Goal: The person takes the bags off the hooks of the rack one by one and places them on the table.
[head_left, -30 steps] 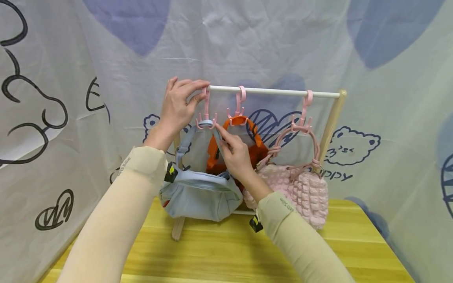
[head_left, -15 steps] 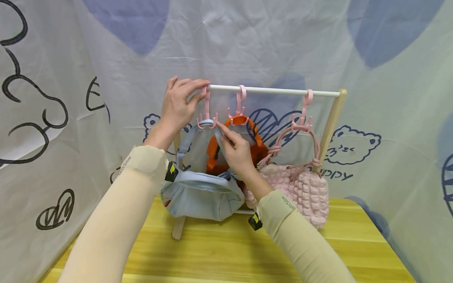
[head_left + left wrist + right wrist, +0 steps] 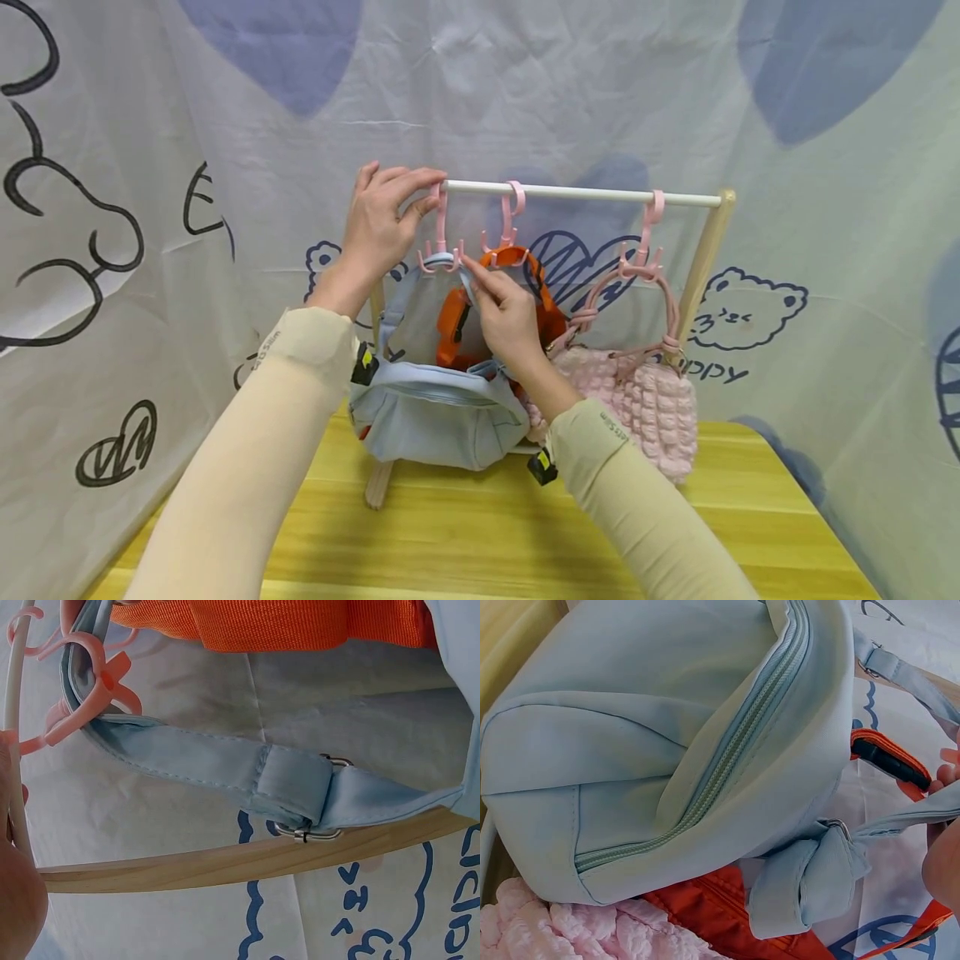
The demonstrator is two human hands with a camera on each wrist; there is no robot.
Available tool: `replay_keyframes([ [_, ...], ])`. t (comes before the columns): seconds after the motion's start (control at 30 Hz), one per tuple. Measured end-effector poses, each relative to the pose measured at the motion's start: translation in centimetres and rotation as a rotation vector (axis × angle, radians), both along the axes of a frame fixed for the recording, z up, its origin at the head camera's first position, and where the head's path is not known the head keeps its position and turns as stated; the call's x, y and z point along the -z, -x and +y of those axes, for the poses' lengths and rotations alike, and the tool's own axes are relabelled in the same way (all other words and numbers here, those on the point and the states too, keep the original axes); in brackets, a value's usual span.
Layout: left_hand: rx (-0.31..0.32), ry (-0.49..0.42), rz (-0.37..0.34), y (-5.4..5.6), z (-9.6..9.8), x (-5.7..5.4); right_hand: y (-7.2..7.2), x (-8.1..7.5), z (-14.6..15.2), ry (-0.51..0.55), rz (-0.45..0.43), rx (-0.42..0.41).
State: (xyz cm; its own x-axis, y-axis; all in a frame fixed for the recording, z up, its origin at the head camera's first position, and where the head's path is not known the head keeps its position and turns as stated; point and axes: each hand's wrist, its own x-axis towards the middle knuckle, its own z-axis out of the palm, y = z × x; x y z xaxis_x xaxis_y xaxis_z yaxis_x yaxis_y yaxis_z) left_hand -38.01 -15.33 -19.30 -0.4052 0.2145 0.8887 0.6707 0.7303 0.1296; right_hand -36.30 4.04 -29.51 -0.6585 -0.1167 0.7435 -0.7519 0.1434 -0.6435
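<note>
My left hand (image 3: pixel 382 221) grips the left end of the white rail (image 3: pixel 577 192), beside the top of a pink hook (image 3: pixel 441 221). From that hook the light blue bag (image 3: pixel 442 417) hangs by its strap (image 3: pixel 202 761). Just below the hook prongs, my right hand (image 3: pixel 506 312) pinches the right side of the strap between thumb and fingers. The bag's zipped top and buckled strap end face the right wrist camera. Behind it hangs an orange bag (image 3: pixel 727 907), its strap (image 3: pixel 543 287) over the middle pink hook (image 3: pixel 507 225); most of its body is hidden.
A pink puffy handbag (image 3: pixel 660 417) hangs from the right pink hook (image 3: pixel 641 250). The rack's wooden leg (image 3: pixel 705 258) stands at the right, on a yellow wooden table (image 3: pixel 465 533). A printed cloth (image 3: pixel 585 92) hangs behind.
The light blue bag has swung slightly right, with its strap still in my right hand. My right fingers have shifted slightly up and right. My left hand has stayed on the rail.
</note>
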Motion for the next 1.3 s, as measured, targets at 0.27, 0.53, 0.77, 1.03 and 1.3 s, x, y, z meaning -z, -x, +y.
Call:
replay_keyframes([
  [0.27, 0.006, -0.004, 0.009, -0.1, 0.0, 0.1, 0.1, -0.2, 0.1, -0.01, 0.02, 0.043],
  [0.53, 0.009, 0.003, 0.025, 0.1, 0.0, -0.2, 0.1, -1.0, 0.0, -0.019, 0.005, 0.072],
  [0.77, 0.008, -0.008, 0.0, 0.2, 0.0, 0.0, 0.0, -1.4, 0.0, -0.019, 0.026, 0.071],
  [1.03, -0.019, 0.0, -0.049, -0.3, 0.2, -0.2, -0.2, -1.7, -0.1, 0.003, -0.006, 0.037],
  [1.3, -0.021, -0.003, -0.047, -0.4, 0.1, -0.4, 0.0, -2.1, -0.2, 0.014, 0.0, 0.019],
])
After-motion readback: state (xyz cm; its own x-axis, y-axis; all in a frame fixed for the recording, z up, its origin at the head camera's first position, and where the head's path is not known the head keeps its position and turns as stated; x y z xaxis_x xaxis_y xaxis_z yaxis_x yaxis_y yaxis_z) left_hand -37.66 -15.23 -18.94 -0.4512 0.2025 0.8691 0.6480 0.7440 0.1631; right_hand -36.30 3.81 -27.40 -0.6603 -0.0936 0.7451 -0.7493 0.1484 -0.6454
